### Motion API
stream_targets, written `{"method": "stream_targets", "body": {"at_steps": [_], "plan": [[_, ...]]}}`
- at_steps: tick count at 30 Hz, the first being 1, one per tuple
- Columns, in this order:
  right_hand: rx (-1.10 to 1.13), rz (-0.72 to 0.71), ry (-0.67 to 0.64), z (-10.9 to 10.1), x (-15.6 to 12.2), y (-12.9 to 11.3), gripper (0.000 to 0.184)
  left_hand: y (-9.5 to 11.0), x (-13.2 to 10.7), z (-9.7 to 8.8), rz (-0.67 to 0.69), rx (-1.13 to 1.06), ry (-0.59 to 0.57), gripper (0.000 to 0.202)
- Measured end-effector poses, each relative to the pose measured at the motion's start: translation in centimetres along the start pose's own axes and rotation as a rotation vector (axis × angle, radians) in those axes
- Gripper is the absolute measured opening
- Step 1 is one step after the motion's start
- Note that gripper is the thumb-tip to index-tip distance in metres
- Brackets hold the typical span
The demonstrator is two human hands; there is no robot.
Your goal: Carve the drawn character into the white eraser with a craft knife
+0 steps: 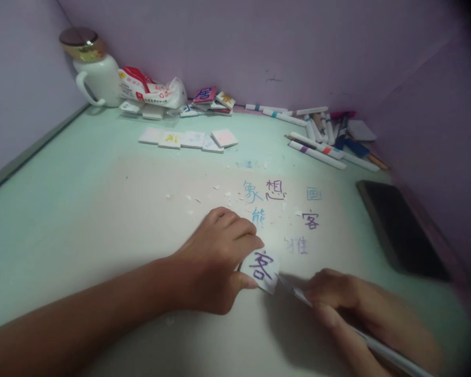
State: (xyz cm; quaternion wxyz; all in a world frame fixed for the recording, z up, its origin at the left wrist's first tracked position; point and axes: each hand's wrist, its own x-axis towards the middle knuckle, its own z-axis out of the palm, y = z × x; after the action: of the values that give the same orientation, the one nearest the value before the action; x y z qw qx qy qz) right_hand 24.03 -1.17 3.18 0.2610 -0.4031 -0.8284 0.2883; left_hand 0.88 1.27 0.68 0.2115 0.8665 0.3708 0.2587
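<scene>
My left hand [220, 262] pinches a small white square block [272, 287] between thumb and fingers, just above the tabletop. A purple Chinese character is drawn on its upper face. In my right hand [337, 301] is a slim craft knife [301, 296], its long handle running down to the lower right. The pointed metal tip meets or nearly meets the block's right edge; blur hides which. Small white shavings [227, 195] lie on the table beyond my left hand. Several blue and purple characters [275, 190] are written on the tabletop there.
A row of white square blocks [192, 139] lies farther back. Behind it are a plastic packet [153, 91], a lidded white mug [102, 78] and stacked coloured blocks [214, 99]. Markers [317, 155] are heaped at back right, with a dark phone [400, 228] nearer. Walls enclose the table.
</scene>
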Motion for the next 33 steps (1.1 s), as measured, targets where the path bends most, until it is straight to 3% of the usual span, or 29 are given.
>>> {"method": "stream_targets", "body": {"at_steps": [5,14,33], "plan": [[0.131,0.020,0.021,0.8,0.6,1.0,0.005,0.0,0.0,0.0,0.019,-0.006,0.016,0.027],[0.292,0.003,0.075,1.8,0.8,1.7,0.009,-0.1,0.2,0.0,0.018,-0.005,0.008,0.028],[0.178,-0.013,0.002,1.7,1.2,1.4,0.010,-0.1,0.1,0.3,0.018,-0.010,0.016,0.029]]}}
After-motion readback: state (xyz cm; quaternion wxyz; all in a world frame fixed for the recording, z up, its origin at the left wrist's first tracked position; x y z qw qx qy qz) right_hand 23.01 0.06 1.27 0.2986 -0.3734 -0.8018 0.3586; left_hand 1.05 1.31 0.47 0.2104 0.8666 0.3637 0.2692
